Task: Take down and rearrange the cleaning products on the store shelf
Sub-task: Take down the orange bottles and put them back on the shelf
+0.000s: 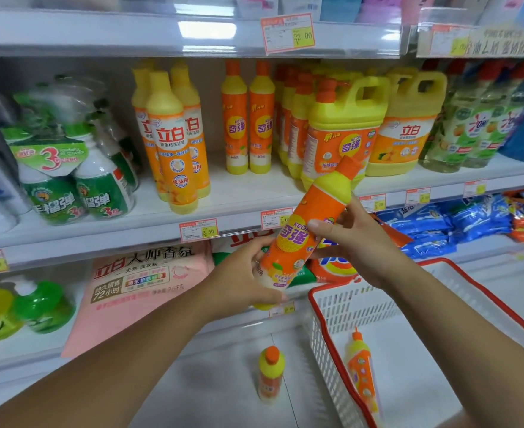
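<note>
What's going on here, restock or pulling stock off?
Hard to say which. A person holds an orange-and-yellow bottle tilted in front of the shelves. The left hand grips its base and the right hand its middle. A matching floor bottle stands upright below, and another, the basket bottle, rests inside the white basket. Two more shelf bottles of the same kind stand on the middle shelf.

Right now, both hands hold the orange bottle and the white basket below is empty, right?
Not quite. The left hand and right hand do hold the orange bottle, but the white basket is not empty: the head view shows a second bottle inside it.
</note>
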The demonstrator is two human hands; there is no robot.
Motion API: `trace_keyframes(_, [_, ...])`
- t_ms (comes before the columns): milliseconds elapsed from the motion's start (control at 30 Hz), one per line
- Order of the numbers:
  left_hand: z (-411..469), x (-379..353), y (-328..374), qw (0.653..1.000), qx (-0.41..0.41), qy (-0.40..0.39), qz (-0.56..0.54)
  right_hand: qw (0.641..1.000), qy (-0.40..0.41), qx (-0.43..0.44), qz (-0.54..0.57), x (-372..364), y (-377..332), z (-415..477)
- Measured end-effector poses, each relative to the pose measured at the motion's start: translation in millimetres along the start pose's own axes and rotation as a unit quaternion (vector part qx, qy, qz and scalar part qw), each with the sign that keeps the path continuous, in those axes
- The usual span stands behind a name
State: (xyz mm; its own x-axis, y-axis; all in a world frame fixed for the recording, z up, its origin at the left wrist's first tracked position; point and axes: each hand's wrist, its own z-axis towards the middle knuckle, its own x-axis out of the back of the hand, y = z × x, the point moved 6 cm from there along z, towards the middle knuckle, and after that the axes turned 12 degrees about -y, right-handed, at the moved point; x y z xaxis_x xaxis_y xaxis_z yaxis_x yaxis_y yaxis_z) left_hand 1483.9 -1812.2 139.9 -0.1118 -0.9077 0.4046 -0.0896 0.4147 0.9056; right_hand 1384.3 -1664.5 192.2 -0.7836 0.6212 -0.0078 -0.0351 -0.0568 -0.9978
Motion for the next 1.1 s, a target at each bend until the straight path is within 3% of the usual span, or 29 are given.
trace_keyframes(233, [34,-5,-17,0.998,0.04,0.011,0.051,1.0,0.018,-0.005,0.01,18,19,22])
trace_keyframes(433, [51,-9,-25,0.997,0.06,-0.03,-0.047,0.999,-0.037,-0.015,-0.003,16,33,30])
trace_keyframes(600, [52,-8,-23,0.994,0.075,0.003,-0.073,0.999,-0.045,-0.013,0.013,12,50,35])
trace_keyframes(800, [29,12,-42,0.993,0.103,0.049,-0.013,0.99,-0.136,-0.025,-0.022,-11,66,33])
trace_keyframes(900, [12,15,-75,0.987,0.147,0.055,0.024,0.974,-0.139,-0.091,-0.151,-7,97,21])
trace_keyframes(1000, [-3,9,-129,0.976,0.205,0.071,0.03,0.921,-0.112,-0.16,-0.337,10,150,2])
trace_keyframes(1100, [-14,-11,-173,0.966,0.24,0.093,0.008,0.874,-0.105,-0.237,-0.411,26,201,-22])
